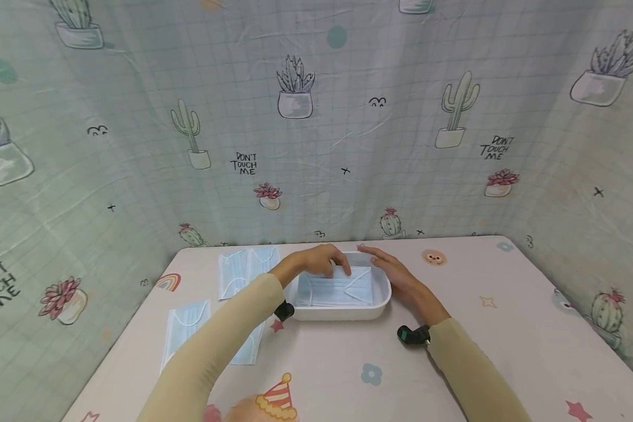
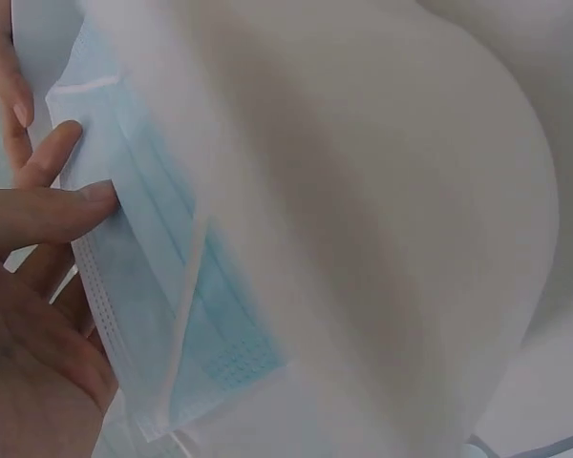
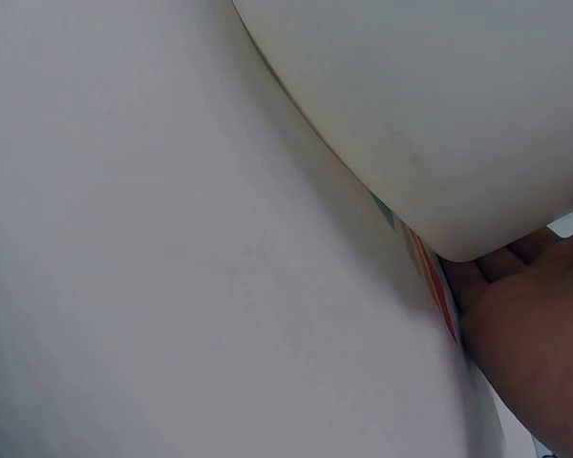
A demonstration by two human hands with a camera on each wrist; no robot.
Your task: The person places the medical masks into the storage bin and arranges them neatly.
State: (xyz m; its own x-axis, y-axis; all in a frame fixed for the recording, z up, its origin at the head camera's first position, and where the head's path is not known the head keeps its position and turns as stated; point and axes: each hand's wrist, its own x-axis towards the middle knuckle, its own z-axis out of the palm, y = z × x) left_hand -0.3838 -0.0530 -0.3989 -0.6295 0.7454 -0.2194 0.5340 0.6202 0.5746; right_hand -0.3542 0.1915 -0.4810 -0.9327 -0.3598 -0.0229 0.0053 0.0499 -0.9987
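A light-blue face mask (image 1: 334,294) with white ear loops lies in a white oval tub (image 1: 343,314). My left hand (image 1: 317,259) reaches over the tub from the left and pinches the mask near its far edge. In the left wrist view the thumb lies on the face of the mask (image 2: 138,239), with other fingers behind its edge. My right hand (image 1: 398,275) rests along the tub's right end, fingers extended by the far rim. From the right wrist, the tub's outer wall (image 3: 439,124) covers most of those fingers.
More blue masks lie on the table left of the tub: a pair at the back (image 1: 234,274), one at the left edge (image 1: 181,328) and one partly under the left forearm (image 1: 249,350). A patterned cloth (image 1: 343,135) hangs behind the pale printed table (image 1: 337,375).
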